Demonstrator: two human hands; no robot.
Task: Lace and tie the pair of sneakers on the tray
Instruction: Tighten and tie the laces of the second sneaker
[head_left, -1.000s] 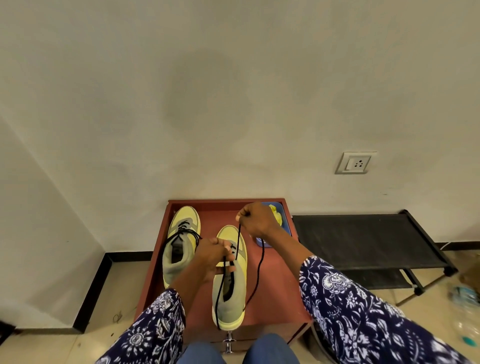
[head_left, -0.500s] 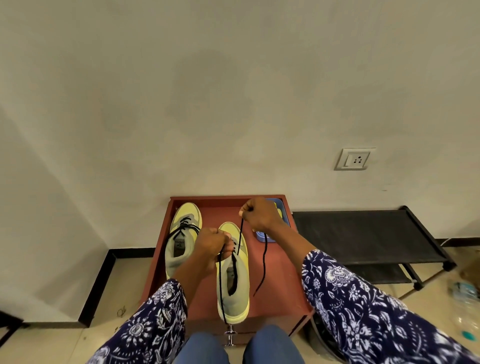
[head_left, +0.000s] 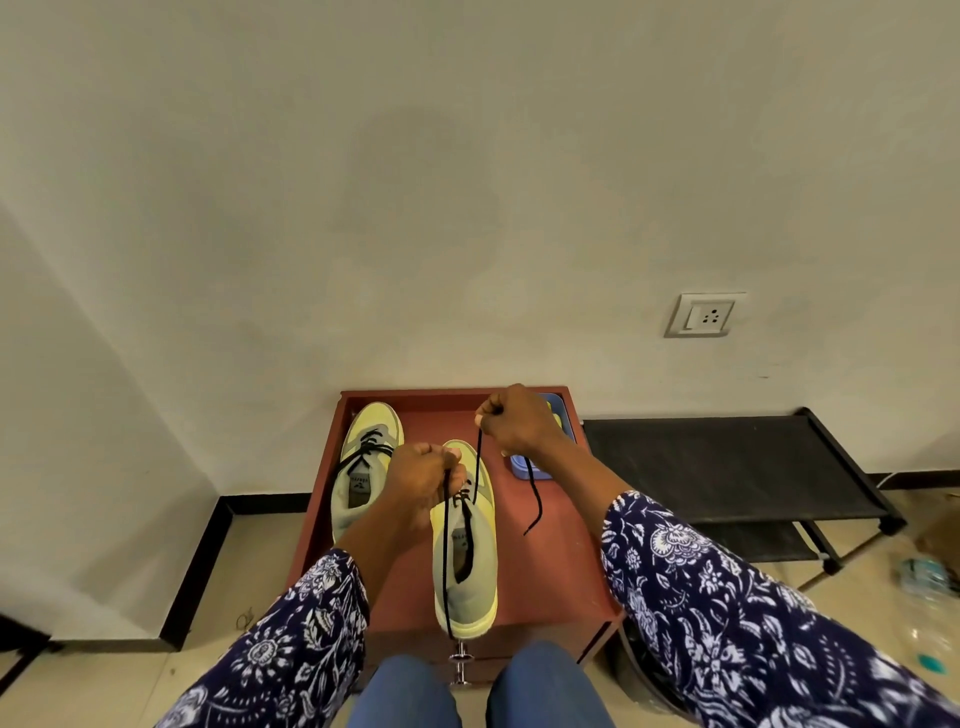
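Two yellow sneakers were parked on the red tray (head_left: 563, 551). The far sneaker (head_left: 365, 467) looked already laced, though whether a proper bow had been tied couldn't be made out at this size. The near sneaker (head_left: 466, 545) was the one being worked on, only the lowest eyelets threaded so far.

One end of the black lace (head_left: 478, 457) was pinched in the right hand (head_left: 514, 418), fingers curled tight, and was held up taut above the toe, the spare tail dangling over the tray. The other end was gripped by the left hand (head_left: 422, 475) right over the shoe, with its tail hanging down past the heel.

For this step, both ends would best be pulled evenly so the lengths match, and the shoe kept pinned down so it isn't dragged. The right-hand tail seemed shorter, so that should probably be evened out before the next eyelets are threaded.

A small blue box (head_left: 524, 465) was sitting behind the right hand.
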